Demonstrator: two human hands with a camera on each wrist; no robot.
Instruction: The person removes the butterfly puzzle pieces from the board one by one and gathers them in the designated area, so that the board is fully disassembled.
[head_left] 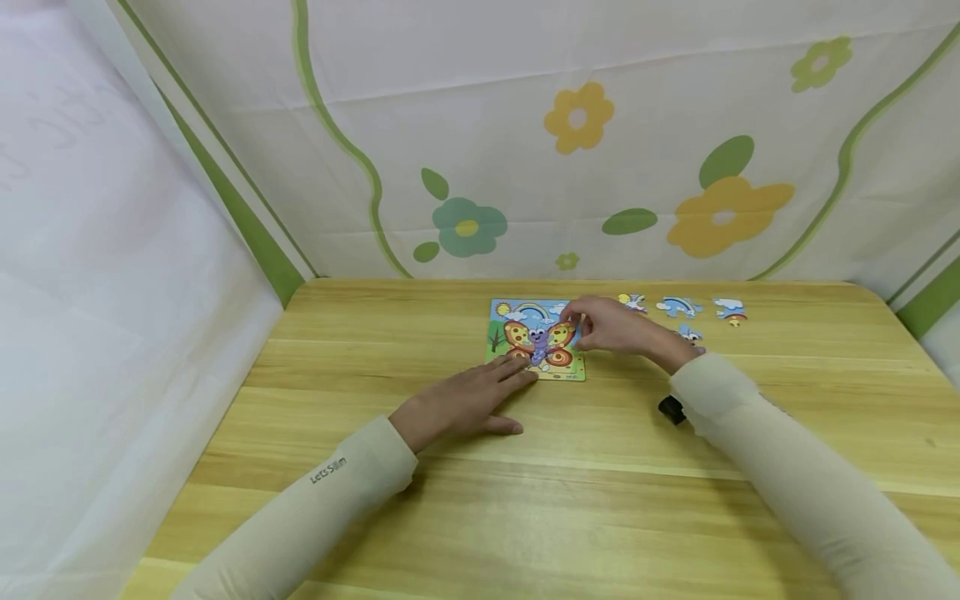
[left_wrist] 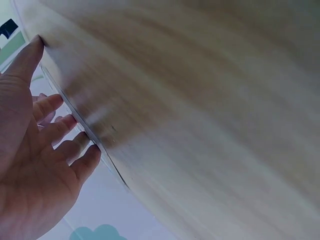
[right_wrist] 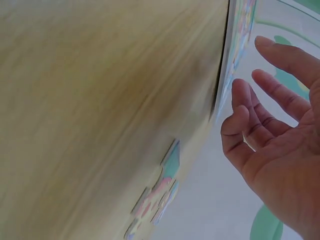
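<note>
Lead: State of the hands?

Second: Left hand (head_left: pixel 468 402) — palm down, fingers extended, tips on the near-left edge of a thin, square puzzle board (head_left: pixel 576 367) printed with an orange-winged purple butterfly; thumb held out to the side. Right hand (head_left: pixel 611 323) — fingers bent above the board's right side, thumb apart from them. The right wrist view shows nothing pinched; contact with the board cannot be told.

Lead: Position of the board?

Second: Between the hands: ahead and right of the left palm, directly left of the right palm. Being square, it has no long axis to report.

Lead: And the loose items?

Second: Flat, interlocking, brightly printed jigsaw pieces (head_left: pixel 679 307), out past the right wrist, one partly behind it. The right hand is much the nearer; the board lies between the left hand and them.

Lead: Arm pose?

Second: Cream left sleeve (head_left: pixel 307 521) slants forward and rightward; cream right sleeve (head_left: pixel 810 483) slants forward and leftward, the hand pointing left, away from the pieces.

Lead: Surroundings?

Second: Yellow wood-grain table (head_left: pixel 525 517) underneath, white flower-printed cloth (head_left: pixel 487 125) behind.
</note>
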